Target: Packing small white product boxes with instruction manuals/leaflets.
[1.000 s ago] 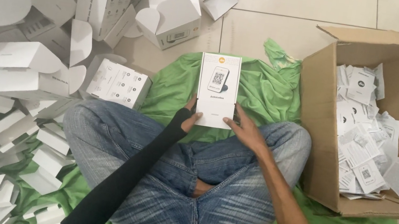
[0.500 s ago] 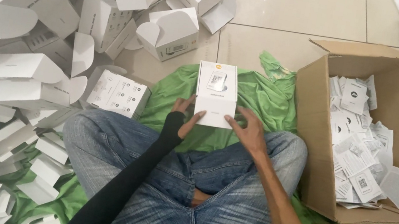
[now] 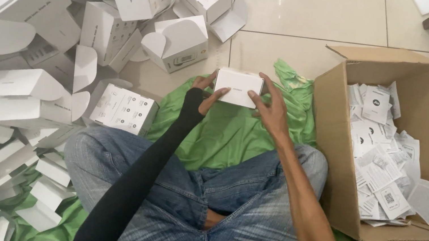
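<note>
While both hands, left hand (image 3: pixel 208 95) and right hand (image 3: pixel 269 109), grip a small white box (image 3: pixel 238 87) above the green cloth (image 3: pixel 235 135), white boxes (image 3: pixel 30 85) pile up left. A cardboard box (image 3: pixel 332 173) of leaflets (image 3: pixel 383 159) sits right; its near corner is cut off.

Left hand: your left hand (image 3: pixel 208 94) gripped the small white box (image 3: pixel 238 87) at its left edge.
Right hand: your right hand (image 3: pixel 269 109) held its right side.
Beneath: green cloth (image 3: pixel 235 135).
Right: cardboard carton (image 3: pixel 335 157) of leaflets (image 3: pixel 378 158).

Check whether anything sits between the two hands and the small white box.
Nothing visible does. The left hand and right hand already grip the small white box from either side, above the green cloth.
</note>
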